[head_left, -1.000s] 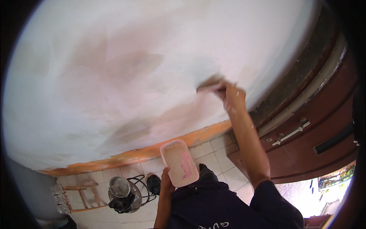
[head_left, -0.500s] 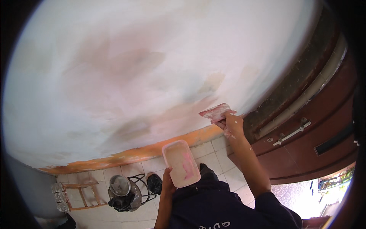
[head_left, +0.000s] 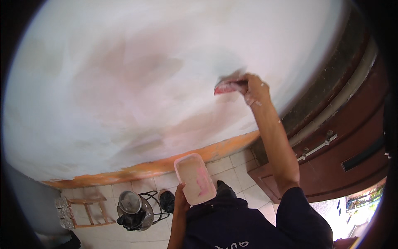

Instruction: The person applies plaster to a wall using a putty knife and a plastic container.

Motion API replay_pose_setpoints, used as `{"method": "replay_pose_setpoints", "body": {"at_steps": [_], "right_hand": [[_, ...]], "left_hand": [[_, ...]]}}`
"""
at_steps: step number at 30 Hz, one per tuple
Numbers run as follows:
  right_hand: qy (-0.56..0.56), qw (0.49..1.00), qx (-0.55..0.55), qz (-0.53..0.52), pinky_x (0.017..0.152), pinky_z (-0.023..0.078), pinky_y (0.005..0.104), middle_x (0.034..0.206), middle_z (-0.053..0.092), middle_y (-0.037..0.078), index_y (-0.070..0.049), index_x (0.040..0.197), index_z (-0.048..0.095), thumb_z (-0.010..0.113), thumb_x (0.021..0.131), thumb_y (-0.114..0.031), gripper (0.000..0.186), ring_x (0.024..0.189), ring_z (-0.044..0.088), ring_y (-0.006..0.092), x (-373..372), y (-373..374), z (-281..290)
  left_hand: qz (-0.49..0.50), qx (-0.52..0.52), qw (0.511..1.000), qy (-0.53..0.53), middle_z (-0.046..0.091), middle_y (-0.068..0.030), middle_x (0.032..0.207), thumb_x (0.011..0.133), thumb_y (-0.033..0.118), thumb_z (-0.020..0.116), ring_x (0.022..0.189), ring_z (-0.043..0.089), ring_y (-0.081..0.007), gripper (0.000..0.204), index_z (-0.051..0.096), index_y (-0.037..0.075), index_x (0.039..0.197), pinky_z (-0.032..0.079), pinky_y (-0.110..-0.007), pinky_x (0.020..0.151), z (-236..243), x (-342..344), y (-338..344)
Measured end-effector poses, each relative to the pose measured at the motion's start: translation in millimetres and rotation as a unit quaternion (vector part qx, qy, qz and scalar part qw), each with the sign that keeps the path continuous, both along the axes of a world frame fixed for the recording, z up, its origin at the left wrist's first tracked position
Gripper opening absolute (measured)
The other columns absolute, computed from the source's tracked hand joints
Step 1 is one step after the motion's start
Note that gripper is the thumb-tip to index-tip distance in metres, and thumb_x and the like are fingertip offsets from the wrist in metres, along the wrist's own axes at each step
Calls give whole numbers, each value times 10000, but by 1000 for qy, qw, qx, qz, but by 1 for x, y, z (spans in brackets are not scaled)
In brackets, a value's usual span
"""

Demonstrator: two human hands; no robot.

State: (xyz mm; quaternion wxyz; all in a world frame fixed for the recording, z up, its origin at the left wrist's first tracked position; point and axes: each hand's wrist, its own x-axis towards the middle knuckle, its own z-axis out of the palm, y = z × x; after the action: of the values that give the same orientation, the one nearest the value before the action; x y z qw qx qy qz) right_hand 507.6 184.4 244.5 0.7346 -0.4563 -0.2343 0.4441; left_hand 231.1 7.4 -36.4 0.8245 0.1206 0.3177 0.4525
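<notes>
Right hand (head_left: 256,89) is up at arm's reach, fingers wrapped tight around the handle of a flat scraper blade (head_left: 227,87), its reddish-smeared edge pressed against the wall (head_left: 124,83). The blade juts out to the left of the knuckles, tilted a little. Around it the wall is pale, whitish, with blotchy pink and brownish patches, and an orange strip (head_left: 145,168) runs along the bottom, well below that hand. Left hand (head_left: 180,199) sits low, close to the body, gripping the near end of a shallow pinkish rectangular tray (head_left: 194,179) from underneath; inside is a thin pale coat with a pink streak. Left of this hand, down on the tiled floor (head_left: 226,164), stands a metal pot (head_left: 132,207) in a wire stand.
</notes>
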Motion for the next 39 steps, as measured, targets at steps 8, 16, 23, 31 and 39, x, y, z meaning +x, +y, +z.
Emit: {"method": "replay_pose_setpoints", "body": {"at_steps": [8, 16, 23, 31, 39], "right_hand": [[-47, 985, 136, -92, 757, 580, 379, 889, 616, 163, 87, 869, 570, 518, 883, -74, 170, 786, 647, 261, 12, -79, 15], [29, 999, 32, -15, 663, 604, 395, 843, 599, 177, 103, 831, 546, 529, 850, -21, 126, 705, 649, 279, 18, -59, -157], [-19, 997, 38, -58, 758, 587, 393, 843, 604, 171, 118, 865, 536, 545, 830, -6, 130, 746, 645, 276, -6, -23, 15], [13, 995, 40, -91, 720, 589, 370, 920, 598, 177, 89, 932, 538, 574, 879, -115, 214, 796, 645, 273, 0, -97, -94], [57, 993, 70, 70, 761, 588, 435, 896, 588, 221, 149, 923, 495, 490, 854, -21, 184, 767, 648, 323, 13, -40, -148]], "left_hand": [[-29, 11, 999, 15, 583, -165, 1149, 886, 368, 460, 1017, 606, -287, 558, 435, -27, 1280, 512, -426, 865, -10, 4, 2], [-15, 13, 999, 29, 580, -166, 1164, 874, 375, 471, 1023, 606, -290, 575, 434, -28, 1282, 510, -424, 871, 1, 6, -1], [-13, -3, 1000, 16, 583, -163, 1153, 898, 348, 430, 1017, 608, -289, 530, 436, -20, 1280, 517, -421, 860, -6, 5, -8], [-34, 17, 999, 16, 571, -179, 1167, 903, 314, 421, 1032, 602, -293, 523, 407, -33, 1294, 511, -421, 877, -18, 6, -6], [-18, 1, 999, 37, 583, -176, 1148, 898, 311, 409, 1019, 608, -291, 517, 424, -36, 1280, 518, -418, 864, -8, 8, -8]]}}
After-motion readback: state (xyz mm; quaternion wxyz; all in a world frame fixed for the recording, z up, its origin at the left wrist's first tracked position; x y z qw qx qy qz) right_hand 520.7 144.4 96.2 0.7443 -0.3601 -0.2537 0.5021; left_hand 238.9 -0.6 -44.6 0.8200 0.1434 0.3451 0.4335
